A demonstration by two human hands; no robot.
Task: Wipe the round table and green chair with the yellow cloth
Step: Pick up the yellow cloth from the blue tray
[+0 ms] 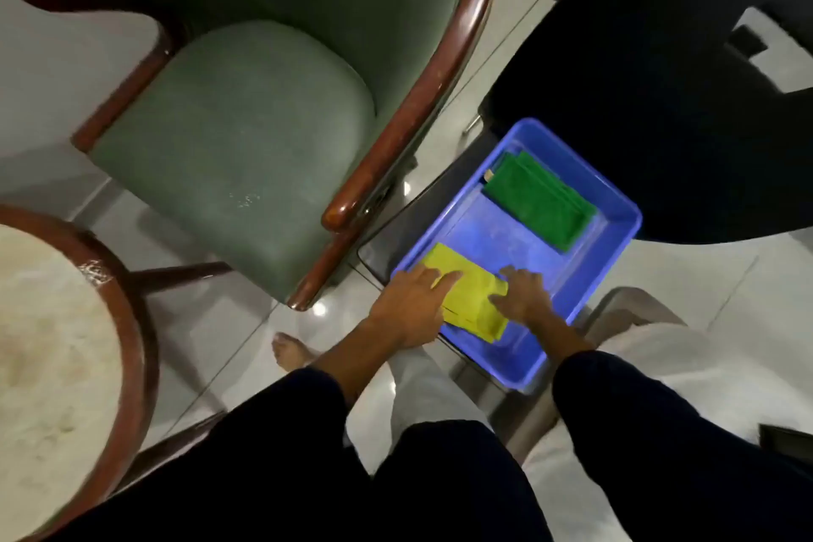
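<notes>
Both hands, left hand (pixel 411 304) and right hand (pixel 523 293), lie open and flat on the yellow cloth (pixel 468 290), folded in the tub (pixel 616 198) beside a green cloth (pixel 541 202). Nothing looks wiped yet: chair (pixel 237 145) and table (pixel 57 361), left of the tub, both remain.

round table (pixel 57 348) cropped, yellow cloth (pixel 470 299) half-covered

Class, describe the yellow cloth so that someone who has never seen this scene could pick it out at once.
Find the blue tray on the floor beside the green chair. The yellow cloth lies folded at its near end, under both hands. The only other cloth in it is green, at the far end.
</notes>
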